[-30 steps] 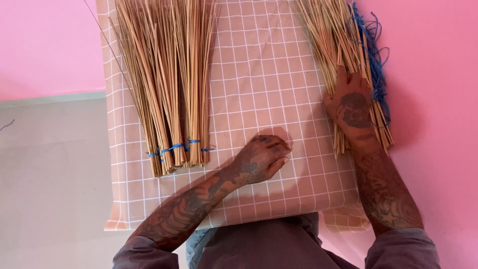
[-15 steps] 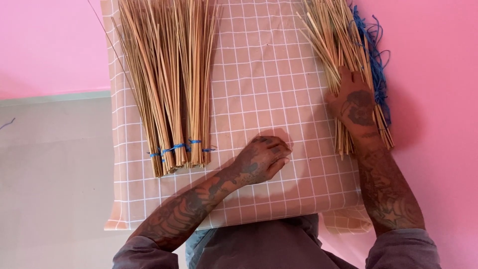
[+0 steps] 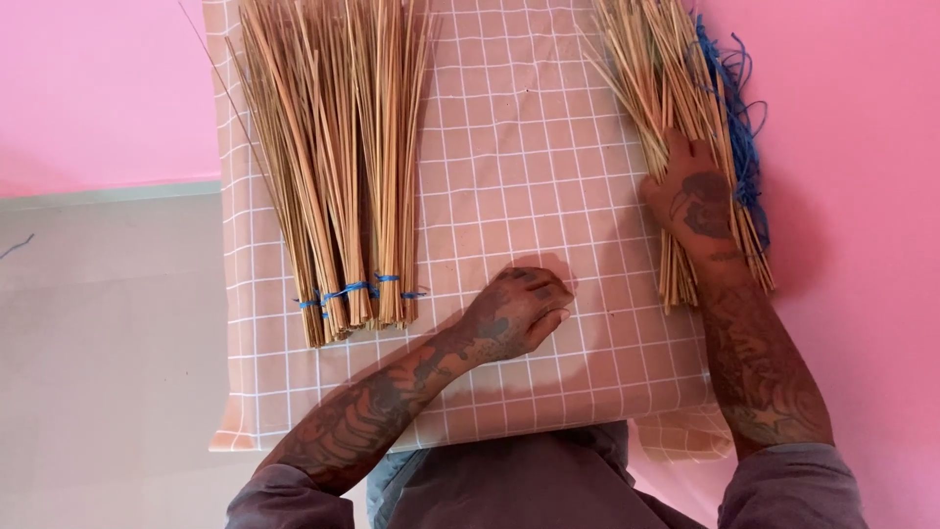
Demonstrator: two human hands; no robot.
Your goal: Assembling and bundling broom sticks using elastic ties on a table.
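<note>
Nothing has moved: right hand (image 3: 697, 196) presses flat on loose sticks (image 3: 666, 108), left hand (image 3: 519, 312) curled loosely, empty.

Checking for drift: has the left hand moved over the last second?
No. The left hand sits on the same squares of the checked cloth, right of the tied bundle.

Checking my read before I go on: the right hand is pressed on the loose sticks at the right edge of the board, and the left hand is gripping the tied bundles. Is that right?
Not quite. The head view shows the left hand resting closed on the checked board, apart from the tied bundles, not gripping them. The right hand is indeed pressed on the loose sticks at the right edge.
</note>
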